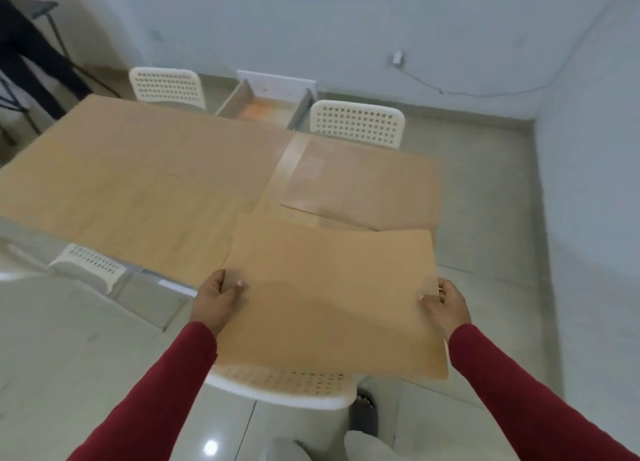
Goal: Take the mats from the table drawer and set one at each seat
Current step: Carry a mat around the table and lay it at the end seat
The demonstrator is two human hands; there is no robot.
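Note:
I hold a tan mat point(332, 297) flat in the air over the near right part of the wooden table point(138, 183) and the white chair point(284, 386) just below me. My left hand point(216, 299) grips its left edge and my right hand point(445, 304) grips its right edge. Another tan mat point(360, 180) lies on the table's far right corner, in front of the far right chair point(356, 122). The table drawer point(266, 105) stands pulled open on the far side, with something orange inside.
A white perforated chair point(166, 86) stands at the far left, another chair point(90, 263) at the near left. A dark metal rack point(31, 62) is at the left wall. A cable point(467, 91) runs along the back wall. Pale tiled floor surrounds the table.

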